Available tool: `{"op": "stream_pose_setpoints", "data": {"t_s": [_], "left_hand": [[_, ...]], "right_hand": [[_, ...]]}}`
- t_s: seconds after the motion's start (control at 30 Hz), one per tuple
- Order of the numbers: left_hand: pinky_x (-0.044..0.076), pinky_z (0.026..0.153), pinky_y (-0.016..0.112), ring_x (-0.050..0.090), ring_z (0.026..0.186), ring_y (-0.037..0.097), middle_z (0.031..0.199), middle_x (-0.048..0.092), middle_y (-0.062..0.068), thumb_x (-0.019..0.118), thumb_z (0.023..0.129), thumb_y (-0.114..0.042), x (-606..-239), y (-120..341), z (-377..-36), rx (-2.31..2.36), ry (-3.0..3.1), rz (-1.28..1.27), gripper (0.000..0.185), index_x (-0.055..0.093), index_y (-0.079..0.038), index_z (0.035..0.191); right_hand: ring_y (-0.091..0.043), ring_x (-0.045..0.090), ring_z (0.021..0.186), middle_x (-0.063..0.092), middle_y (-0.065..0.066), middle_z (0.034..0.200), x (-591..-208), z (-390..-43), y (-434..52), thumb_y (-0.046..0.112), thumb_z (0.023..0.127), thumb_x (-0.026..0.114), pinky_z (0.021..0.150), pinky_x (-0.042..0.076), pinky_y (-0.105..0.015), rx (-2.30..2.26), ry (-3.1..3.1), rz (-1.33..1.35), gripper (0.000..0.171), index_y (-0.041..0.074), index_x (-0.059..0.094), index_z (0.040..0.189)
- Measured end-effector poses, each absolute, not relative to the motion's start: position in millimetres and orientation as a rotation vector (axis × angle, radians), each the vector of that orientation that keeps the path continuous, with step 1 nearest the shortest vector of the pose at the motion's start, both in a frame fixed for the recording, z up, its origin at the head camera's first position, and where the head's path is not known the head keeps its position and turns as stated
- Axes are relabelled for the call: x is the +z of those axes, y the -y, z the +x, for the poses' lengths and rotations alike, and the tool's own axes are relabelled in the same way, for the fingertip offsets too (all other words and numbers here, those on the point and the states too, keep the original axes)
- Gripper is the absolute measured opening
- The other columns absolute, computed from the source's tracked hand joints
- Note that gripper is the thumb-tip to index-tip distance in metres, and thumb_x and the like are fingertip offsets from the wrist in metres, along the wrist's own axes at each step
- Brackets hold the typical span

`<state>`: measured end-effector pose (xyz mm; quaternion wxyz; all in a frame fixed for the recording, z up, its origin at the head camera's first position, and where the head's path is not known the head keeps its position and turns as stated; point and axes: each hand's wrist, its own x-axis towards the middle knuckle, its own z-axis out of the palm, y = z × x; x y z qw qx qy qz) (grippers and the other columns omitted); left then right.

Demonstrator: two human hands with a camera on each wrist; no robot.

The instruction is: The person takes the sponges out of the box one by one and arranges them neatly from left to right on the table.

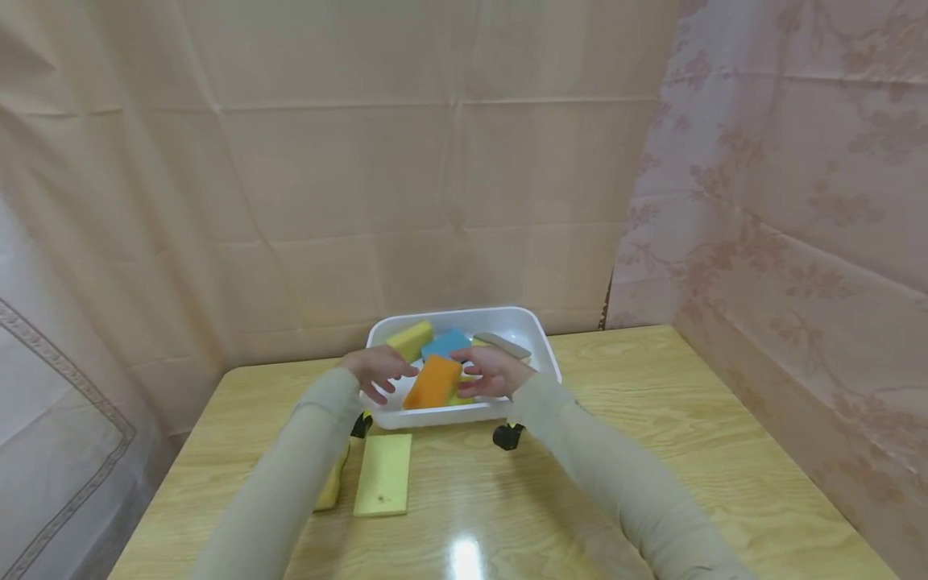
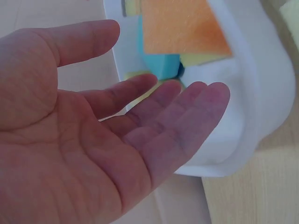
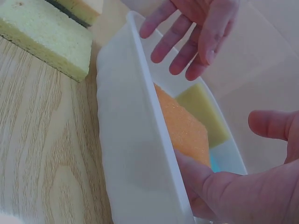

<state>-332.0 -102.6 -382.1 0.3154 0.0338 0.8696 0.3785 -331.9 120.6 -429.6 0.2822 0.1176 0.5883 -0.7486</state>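
A white tray (image 1: 544, 342) at the back of the wooden table holds an orange sponge (image 1: 432, 383), a blue sponge (image 1: 444, 344), a yellow sponge (image 1: 410, 338) and a grey-topped one (image 1: 503, 345). My left hand (image 1: 384, 379) hovers over the tray's left end, palm open (image 2: 140, 107) and fingers straight, holding nothing. My right hand (image 1: 489, 374) reaches in from the right. Its fingers (image 3: 201, 182) touch the near end of the orange sponge (image 3: 182, 126), and its thumb (image 3: 275, 123) stands apart from it.
A flat yellow sponge (image 1: 383, 474) lies on the table (image 1: 652, 451) in front of the tray, and another sponge (image 1: 329, 487) is half hidden under my left sleeve. Cloth-covered walls close the back and both sides.
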Motion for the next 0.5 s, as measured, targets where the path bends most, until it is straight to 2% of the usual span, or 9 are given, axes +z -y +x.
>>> {"op": "stream_pose_setpoints", "data": {"t_s": [0.27,0.5], "left_hand": [[0.053,0.097,0.048,0.057,0.12,0.043,0.137,0.053,0.027,0.059,0.101,-0.026,-385.0,103.9,-343.7,1.048,-2.243,-0.006,0.052,0.047,0.007,0.138],[0.052,0.098,0.044,0.059,0.112,0.037,0.129,0.055,0.025,0.051,0.104,-0.022,-392.8,102.5,-342.6,1.052,-2.215,-0.057,0.044,0.048,0.008,0.135]], "right_hand": [[-0.056,0.037,0.135,0.015,-0.031,0.159,-431.1,-331.1,-116.0,0.019,0.1,0.062,0.105,0.044,-0.058,-2.031,-1.551,0.386,0.074,0.011,0.018,0.16],[-0.051,0.039,0.136,0.024,-0.029,0.156,-433.5,-330.0,-110.0,0.018,0.099,0.062,0.107,0.043,-0.058,-2.018,-1.535,0.395,0.075,0.013,0.018,0.159]]}}
